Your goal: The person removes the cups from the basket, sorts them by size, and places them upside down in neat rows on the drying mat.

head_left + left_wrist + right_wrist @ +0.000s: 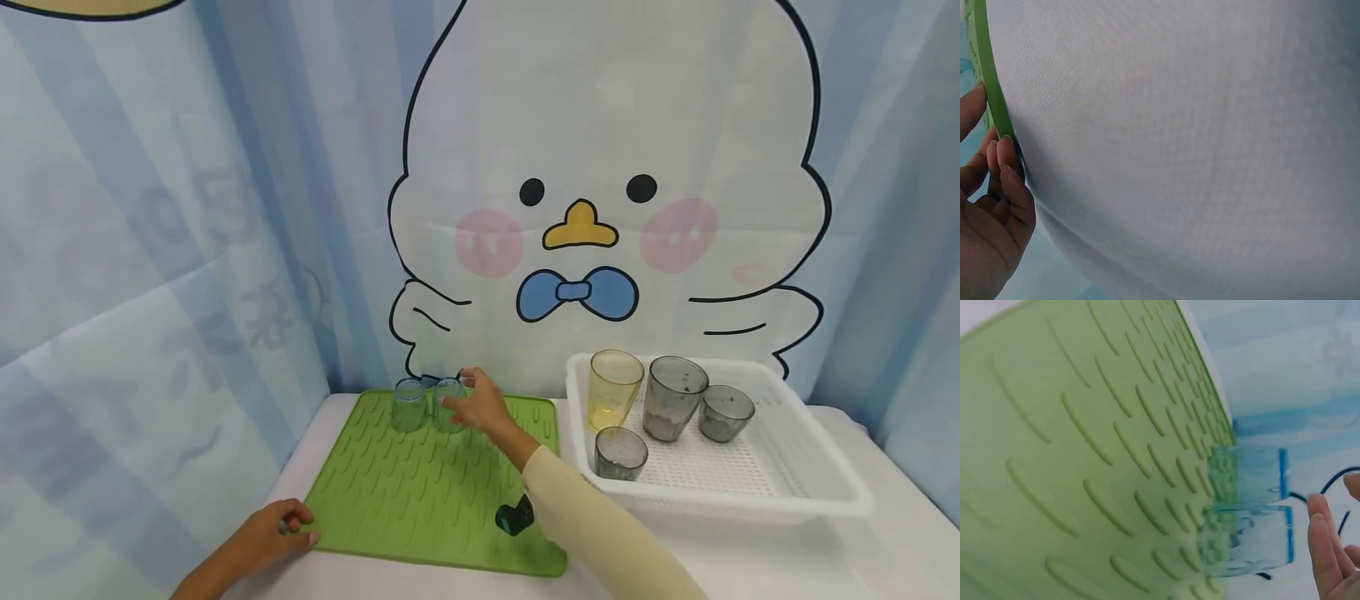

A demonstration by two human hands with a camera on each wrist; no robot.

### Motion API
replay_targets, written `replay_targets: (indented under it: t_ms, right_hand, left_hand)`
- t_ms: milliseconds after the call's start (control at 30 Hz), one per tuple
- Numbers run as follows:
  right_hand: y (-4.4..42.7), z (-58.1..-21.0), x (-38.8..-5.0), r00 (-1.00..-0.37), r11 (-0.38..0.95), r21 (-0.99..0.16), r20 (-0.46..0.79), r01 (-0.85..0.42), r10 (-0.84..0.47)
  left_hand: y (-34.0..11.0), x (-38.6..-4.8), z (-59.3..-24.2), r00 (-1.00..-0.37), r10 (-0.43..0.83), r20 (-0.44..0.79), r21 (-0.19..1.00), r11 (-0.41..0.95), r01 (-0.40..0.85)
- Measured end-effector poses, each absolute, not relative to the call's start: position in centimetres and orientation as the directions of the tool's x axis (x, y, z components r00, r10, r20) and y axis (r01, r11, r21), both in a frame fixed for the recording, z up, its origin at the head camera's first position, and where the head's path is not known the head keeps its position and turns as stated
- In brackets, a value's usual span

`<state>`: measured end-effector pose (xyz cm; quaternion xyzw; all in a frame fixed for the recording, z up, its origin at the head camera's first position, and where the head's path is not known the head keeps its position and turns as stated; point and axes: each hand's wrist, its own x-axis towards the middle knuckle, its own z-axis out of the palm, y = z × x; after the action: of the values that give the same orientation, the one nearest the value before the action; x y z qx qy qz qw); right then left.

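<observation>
Green mat (435,500), blue glass (1252,540) just beside right fingers (1322,550)

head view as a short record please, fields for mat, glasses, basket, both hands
green mat: flat, left of the white basket
blue glasses: two, side by side near the mat's far edge
white basket: holds one yellow glass, one taller grey glass, two short grey glasses
left hand: at the mat's near left corner
right hand: by the right blue glass
</observation>
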<state>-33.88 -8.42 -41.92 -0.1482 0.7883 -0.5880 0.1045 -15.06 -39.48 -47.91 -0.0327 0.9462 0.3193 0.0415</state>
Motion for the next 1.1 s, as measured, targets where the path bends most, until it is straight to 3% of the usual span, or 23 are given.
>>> replay_targets:
  t_ms: [500,867,1100]
  right_hand:
    - [-1.0,-38.6,-29.7,-0.838,0.268,-0.916,0.116,-0.298,-0.533]
    - [7.4,-37.8,-28.8,-0.699,0.223,-0.889,0.139,-0.4,-0.702]
    - [13.5,-38.6,-29.8,-0.745,0.218,-0.881,0.198,-0.421,-0.637]
  left_hand:
    - [-39.7,-15.0,-48.0,-0.996,-0.019,-0.09,0.596,0.8,-0.069]
    - [-39.6,-15.1,-48.1,-0.995,-0.007,-0.098,0.597,0.8,-0.065]
    - [-39.5,-15.3,-48.2,-0.992,-0.027,-0.12,0.598,0.796,-0.094]
